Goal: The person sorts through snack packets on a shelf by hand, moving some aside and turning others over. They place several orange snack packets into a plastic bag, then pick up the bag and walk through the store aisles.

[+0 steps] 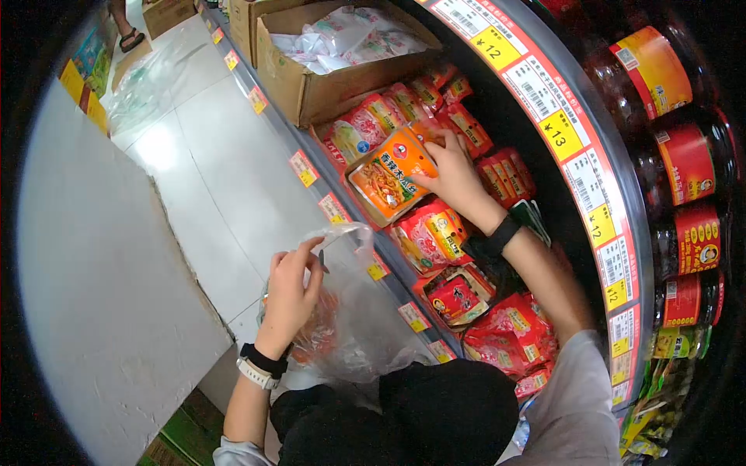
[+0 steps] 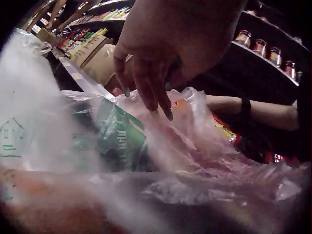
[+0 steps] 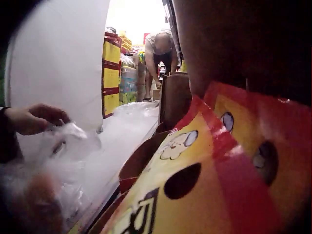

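Observation:
My right hand grips an orange food packet by one end, thumb on its printed front. The packet is above red packets lying on the low shelf. My left hand pinches the rim of a clear plastic bag, which hangs below it by the shelf edge. Something orange-red shows through the bag's side. In the left wrist view, the fingers of that hand point down at the bag's crumpled film. Yellow-and-red packets fill the right wrist view's near side; the right hand itself is hidden there.
A cardboard box with white plastic packs stands at the shelf's far end. Price labels line the upper shelf edge, with jars above. A white panel stands left of the tiled aisle. Another person bends down farther along.

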Demonstrator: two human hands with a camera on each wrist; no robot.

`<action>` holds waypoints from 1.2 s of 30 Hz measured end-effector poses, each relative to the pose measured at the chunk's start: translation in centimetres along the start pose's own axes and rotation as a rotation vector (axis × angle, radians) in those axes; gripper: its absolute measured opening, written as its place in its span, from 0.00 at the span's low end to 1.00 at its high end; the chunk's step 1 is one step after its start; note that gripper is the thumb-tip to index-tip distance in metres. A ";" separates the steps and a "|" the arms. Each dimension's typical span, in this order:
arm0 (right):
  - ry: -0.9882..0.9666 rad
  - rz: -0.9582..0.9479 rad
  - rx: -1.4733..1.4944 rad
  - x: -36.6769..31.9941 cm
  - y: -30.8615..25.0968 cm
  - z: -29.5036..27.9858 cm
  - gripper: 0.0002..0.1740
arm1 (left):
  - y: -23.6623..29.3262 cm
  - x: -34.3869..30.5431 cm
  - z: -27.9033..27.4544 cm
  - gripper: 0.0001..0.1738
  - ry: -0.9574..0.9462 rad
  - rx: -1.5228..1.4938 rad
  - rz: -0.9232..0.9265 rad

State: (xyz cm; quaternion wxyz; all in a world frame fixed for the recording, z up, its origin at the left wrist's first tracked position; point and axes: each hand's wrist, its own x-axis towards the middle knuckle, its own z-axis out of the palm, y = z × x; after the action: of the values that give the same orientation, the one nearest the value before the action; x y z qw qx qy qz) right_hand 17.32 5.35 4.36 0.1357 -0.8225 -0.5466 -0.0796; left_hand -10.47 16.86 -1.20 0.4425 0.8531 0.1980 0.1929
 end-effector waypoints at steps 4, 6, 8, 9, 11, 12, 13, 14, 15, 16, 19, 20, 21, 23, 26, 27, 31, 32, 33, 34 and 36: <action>-0.126 0.147 0.214 0.2 1.4 1.3 0.33 | -0.8 2.4 -0.5 0.19 0.102 0.023 0.008; -0.045 0.215 0.277 0.3 2.5 2.4 0.36 | -1.0 3.6 -0.8 0.18 0.120 -0.028 0.006; -0.034 0.207 0.335 0.6 3.8 3.2 0.39 | -0.5 4.4 -1.2 0.17 0.194 -0.217 -0.053; -0.074 0.227 0.314 1.0 2.8 2.4 0.38 | -0.3 4.5 -1.3 0.16 0.197 -0.232 -0.045; -0.058 0.218 0.200 1.3 2.1 2.3 0.38 | -0.3 4.2 -1.1 0.16 0.179 -0.249 -0.058; -0.063 0.224 0.205 1.4 2.1 2.3 0.38 | -0.4 4.0 -1.0 0.16 0.170 -0.263 -0.069; -0.113 0.255 0.264 1.7 2.2 2.1 0.37 | -0.6 3.9 -0.8 0.16 0.167 -0.261 -0.072; -0.165 0.287 0.323 2.0 2.3 2.1 0.37 | -0.9 3.6 -0.6 0.16 0.161 -0.255 -0.075; -0.159 0.254 0.372 2.3 2.8 2.3 0.37 | -1.2 3.4 -0.5 0.16 0.153 -0.250 -0.080; -0.165 0.257 0.377 2.4 3.1 2.3 0.37 | -1.3 3.2 -0.5 0.16 0.150 -0.249 -0.087; -0.098 0.300 0.386 2.2 3.2 1.8 0.33 | -1.2 3.0 -0.5 0.17 0.152 -0.265 -0.091; -0.098 0.300 0.384 2.2 3.0 1.6 0.33 | -1.1 3.0 -0.5 0.16 0.159 -0.273 -0.096; -0.273 0.360 0.304 2.3 2.9 1.2 0.28 | -1.1 3.1 -0.5 0.16 0.167 -0.282 -0.100; -0.443 0.417 0.214 2.3 2.2 0.3 0.23 | -0.8 2.9 -0.6 0.18 0.137 -0.293 -0.111; -0.285 0.362 0.342 1.1 -1.8 -1.5 0.15 | -0.1 2.6 -1.0 0.23 0.105 -0.226 -0.018; -0.187 0.146 0.091 0.6 -3.9 -2.9 0.13 | 0.3 2.5 -1.1 0.28 0.107 -0.151 0.090; 0.048 -0.318 -0.214 -2.0 -10.4 -5.9 0.08 | 2.2 2.6 -1.2 0.45 0.276 -0.180 0.233; 0.042 -0.353 -0.151 -2.8 -11.7 -6.3 0.08 | 1.8 2.6 -1.1 0.45 0.277 -0.182 0.234; 0.033 -0.374 -0.089 -3.6 -13.0 -6.6 0.08 | 1.3 2.6 -0.9 0.46 0.248 -0.193 0.250; 0.025 -0.395 -0.025 -4.4 -14.0 -6.9 0.07 | 1.0 2.6 -0.8 0.46 0.219 -0.203 0.265; -0.054 -0.422 0.007 -4.9 -14.6 -7.4 0.10 | 1.6 2.6 -1.6 0.36 0.181 -0.108 0.394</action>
State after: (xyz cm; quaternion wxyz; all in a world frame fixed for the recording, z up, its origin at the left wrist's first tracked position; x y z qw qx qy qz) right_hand 2.08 4.06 11.96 0.1042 -0.6912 -0.7104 -0.0821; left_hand -8.81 18.41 1.40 0.4216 0.8297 0.0557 0.3616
